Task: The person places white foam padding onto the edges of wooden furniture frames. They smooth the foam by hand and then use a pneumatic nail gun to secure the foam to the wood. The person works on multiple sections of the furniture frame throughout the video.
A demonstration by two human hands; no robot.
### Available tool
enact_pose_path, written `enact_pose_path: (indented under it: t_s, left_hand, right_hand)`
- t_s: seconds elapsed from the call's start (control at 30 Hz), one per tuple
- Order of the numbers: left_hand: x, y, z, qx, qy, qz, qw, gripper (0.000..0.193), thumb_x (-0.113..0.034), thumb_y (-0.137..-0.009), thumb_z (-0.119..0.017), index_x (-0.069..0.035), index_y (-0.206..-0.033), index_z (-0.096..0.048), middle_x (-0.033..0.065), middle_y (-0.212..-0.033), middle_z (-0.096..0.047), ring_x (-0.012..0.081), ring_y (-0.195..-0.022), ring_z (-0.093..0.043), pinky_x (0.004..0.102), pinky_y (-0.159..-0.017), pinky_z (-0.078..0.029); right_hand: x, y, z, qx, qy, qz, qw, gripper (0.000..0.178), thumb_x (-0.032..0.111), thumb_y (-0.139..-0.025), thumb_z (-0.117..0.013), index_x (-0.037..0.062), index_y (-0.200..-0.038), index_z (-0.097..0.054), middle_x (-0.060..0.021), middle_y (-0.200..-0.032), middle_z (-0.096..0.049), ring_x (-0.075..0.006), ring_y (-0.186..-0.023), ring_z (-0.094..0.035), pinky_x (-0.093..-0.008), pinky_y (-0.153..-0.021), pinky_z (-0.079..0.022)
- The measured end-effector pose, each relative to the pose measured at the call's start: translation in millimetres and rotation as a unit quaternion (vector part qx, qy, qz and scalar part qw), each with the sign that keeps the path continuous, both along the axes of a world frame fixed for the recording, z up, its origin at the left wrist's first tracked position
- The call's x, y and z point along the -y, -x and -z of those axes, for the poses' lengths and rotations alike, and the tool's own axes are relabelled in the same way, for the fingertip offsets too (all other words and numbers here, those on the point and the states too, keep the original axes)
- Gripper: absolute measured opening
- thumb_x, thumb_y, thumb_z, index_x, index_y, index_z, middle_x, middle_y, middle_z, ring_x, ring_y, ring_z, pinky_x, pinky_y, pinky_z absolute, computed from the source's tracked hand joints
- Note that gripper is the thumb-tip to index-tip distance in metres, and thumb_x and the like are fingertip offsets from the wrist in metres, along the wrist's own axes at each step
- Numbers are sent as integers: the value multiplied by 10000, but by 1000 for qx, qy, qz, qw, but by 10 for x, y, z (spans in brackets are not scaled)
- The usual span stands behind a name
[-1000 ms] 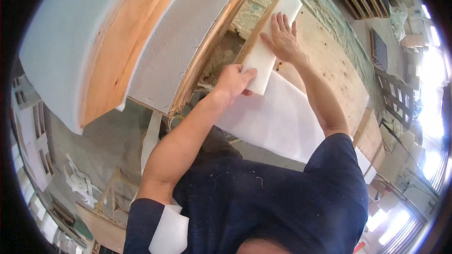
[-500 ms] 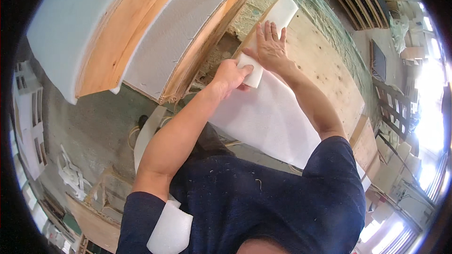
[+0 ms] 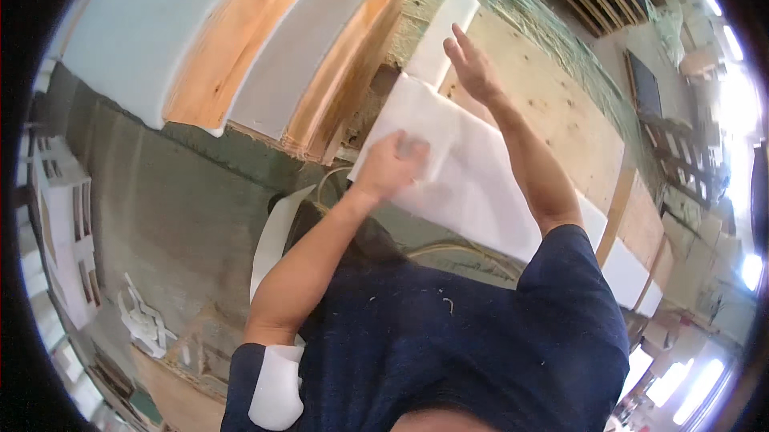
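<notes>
Now sheet (image 3: 482, 180) covers strip's (image 3: 442, 40) near end, so that bit's hidden; R hand (image 3: 477, 73) lifted, open, empty; L hand (image 3: 389, 166) half-curled over sheet, blurred, can't tell grip.

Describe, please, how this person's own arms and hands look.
The sleeves are short and dark navy-blue; a white piece sits against the left one. Forearms, left hand and right hand are bare, without gloves; the left fingers look blurred.

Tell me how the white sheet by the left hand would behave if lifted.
Probably floppy: the white sheet appears to bend over the near part of the white strip. Likely light for its size, since it looks thin and foam-like. Unlikely to roll, as it lies spread out broadly.
</notes>
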State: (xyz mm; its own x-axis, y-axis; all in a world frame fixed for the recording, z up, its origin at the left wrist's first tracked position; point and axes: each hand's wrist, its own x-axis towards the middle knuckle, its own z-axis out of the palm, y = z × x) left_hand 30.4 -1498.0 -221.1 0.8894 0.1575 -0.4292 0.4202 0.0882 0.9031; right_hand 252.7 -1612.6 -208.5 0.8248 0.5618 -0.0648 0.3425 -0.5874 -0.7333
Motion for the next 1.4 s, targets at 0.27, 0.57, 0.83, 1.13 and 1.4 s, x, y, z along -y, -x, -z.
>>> enact_pose_path:
  t_s: [0.27,0.57,0.83,1.13,1.4]
  left_hand:
    - [380,114,-598,69,151,-3,986,336,-315,-905,-615,-48,-1108,-604,49,-967,-645,139,-817,-636,282,-592,-554]
    - [1343,728,-502,45,150,217,964,317,-238,-919,-604,-20,-1138,-534,70,-996,-626,123,-820,-617,258,-661,-547]
    - [1851,1348,-494,37,-46,399,915,249,-164,-874,-640,7,-1054,-620,53,-878,-663,96,-782,-594,263,-661,-495]
    - [3057,458,-799,200,-4,168,965,394,-191,-880,-644,31,-1180,-520,60,-923,-623,103,-800,-574,248,-671,-493]
    - [5024,-827,-645,68,64,193,977,299,-242,-864,-679,7,-990,-572,59,-839,-609,126,-710,-583,269,-594,-506]
  right_hand:
    - [1058,1822,-578,-232,-188,96,949,288,195,-896,-634,-30,-1075,-627,-43,-855,-649,-93,-751,-580,-249,-683,-483]
    - [2250,3312,-434,-207,-329,345,854,268,162,-857,-681,-50,-1013,-625,-39,-787,-645,-75,-661,-558,-208,-597,-455]
    - [2887,3767,-679,27,-148,217,964,585,163,-819,-708,26,-1319,-437,-69,-978,-646,-174,-815,-613,-314,-788,-493]
    - [4034,2648,-909,21,-166,194,967,268,168,-868,-647,5,-1080,-654,-108,-962,-696,-171,-872,-645,-308,-796,-504]
    - [5378,1239,-472,-40,-408,388,826,266,186,-840,-696,-27,-998,-671,-71,-885,-680,-117,-790,-606,-259,-706,-495]
